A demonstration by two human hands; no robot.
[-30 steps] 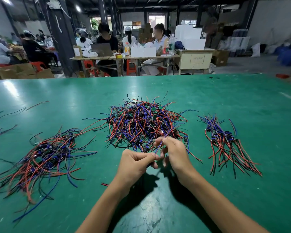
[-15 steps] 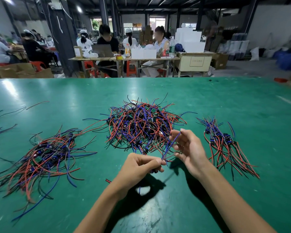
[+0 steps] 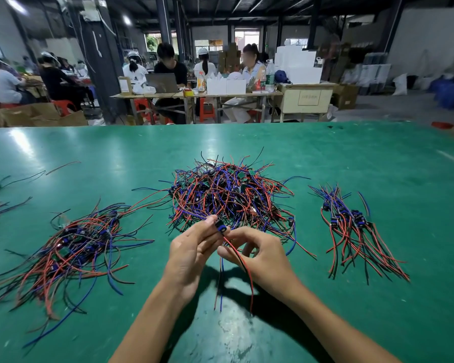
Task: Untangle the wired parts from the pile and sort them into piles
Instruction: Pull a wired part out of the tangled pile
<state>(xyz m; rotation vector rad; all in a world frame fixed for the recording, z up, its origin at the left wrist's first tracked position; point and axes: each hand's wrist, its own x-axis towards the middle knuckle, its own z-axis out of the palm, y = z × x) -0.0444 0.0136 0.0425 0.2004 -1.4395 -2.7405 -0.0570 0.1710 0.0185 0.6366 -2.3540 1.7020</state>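
Observation:
A tangled pile (image 3: 228, 195) of red, blue and black wired parts lies in the middle of the green table (image 3: 325, 158). Just in front of it, my left hand (image 3: 192, 255) pinches the small blue and black block of one wired part (image 3: 222, 228) between thumb and fingertips. Its red, black and blue wires hang down toward me. My right hand (image 3: 262, 255) pinches those wires just below the block. A sorted pile (image 3: 354, 229) of parts lies to the right, wires fanned toward me. A looser pile (image 3: 74, 247) lies to the left.
A few stray wires (image 3: 19, 179) lie at the table's far left edge. Beyond the table's far edge, several people sit at work tables (image 3: 194, 95) with white boxes, and cardboard boxes (image 3: 37, 115) stand at the left.
One part has come free of the middle pile. My hands have closed together in front of it, the right moving left and the left now pinching the part's block with its wires hanging.

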